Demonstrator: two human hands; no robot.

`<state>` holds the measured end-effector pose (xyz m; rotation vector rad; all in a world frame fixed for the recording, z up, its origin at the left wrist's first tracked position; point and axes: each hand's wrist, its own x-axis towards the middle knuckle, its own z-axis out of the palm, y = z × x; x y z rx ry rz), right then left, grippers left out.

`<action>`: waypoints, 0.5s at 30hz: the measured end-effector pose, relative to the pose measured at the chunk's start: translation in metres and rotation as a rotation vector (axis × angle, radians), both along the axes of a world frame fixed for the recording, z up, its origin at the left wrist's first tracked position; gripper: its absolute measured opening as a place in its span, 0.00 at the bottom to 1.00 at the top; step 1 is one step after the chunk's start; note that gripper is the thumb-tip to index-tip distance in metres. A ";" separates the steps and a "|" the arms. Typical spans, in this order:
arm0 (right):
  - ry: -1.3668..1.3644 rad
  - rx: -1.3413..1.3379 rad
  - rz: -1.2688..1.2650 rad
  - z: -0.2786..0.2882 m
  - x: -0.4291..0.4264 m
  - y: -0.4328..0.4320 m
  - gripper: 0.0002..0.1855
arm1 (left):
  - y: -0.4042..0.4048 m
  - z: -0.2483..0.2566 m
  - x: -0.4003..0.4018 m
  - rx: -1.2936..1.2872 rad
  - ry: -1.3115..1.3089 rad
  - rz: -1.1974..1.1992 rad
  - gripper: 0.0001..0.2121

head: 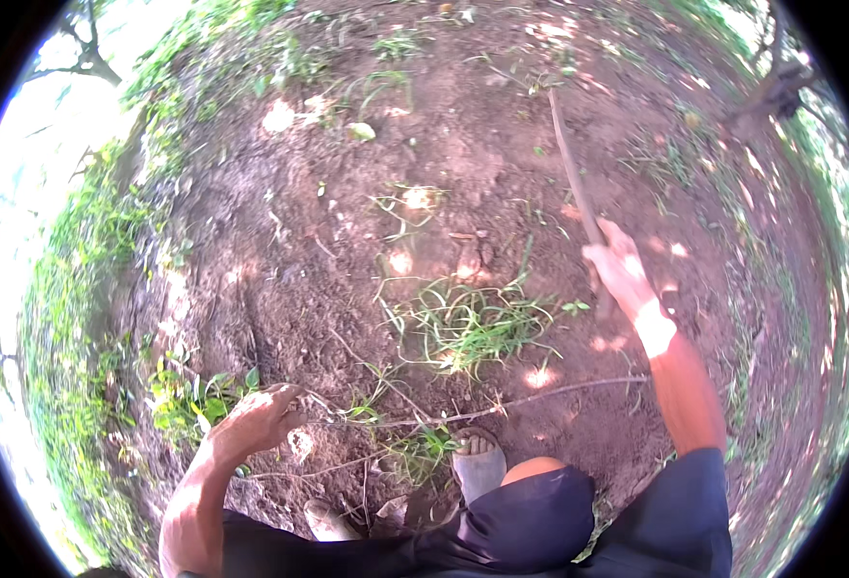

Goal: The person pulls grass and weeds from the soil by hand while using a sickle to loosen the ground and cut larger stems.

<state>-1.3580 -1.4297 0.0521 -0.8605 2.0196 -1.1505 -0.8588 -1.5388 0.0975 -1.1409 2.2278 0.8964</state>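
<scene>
My left hand (262,419) is at the lower left, its fingers closed on one end of a thin bare branch (468,416). The branch runs right, low over the soil and just ahead of my foot, with a few green leaves and side twigs along it. My right hand (618,264) grips a long, narrow, brown stick-like tool (571,162) that points away from me. Whether it is a wooden stick or a dull blade I cannot tell. A white band (654,327) shows at my right wrist.
A grass tuft (475,321) grows on the brown soil (468,144) between my hands. Leafy weeds (204,397) stand beside my left hand. My open-toed foot (479,459) is near the branch. Tree limbs (775,87) appear at the upper right; more grass (77,289) covers the left.
</scene>
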 end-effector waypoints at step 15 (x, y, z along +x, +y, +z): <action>0.337 0.239 0.278 -0.019 0.016 -0.217 0.16 | 0.036 -0.032 0.039 0.167 0.041 0.090 0.22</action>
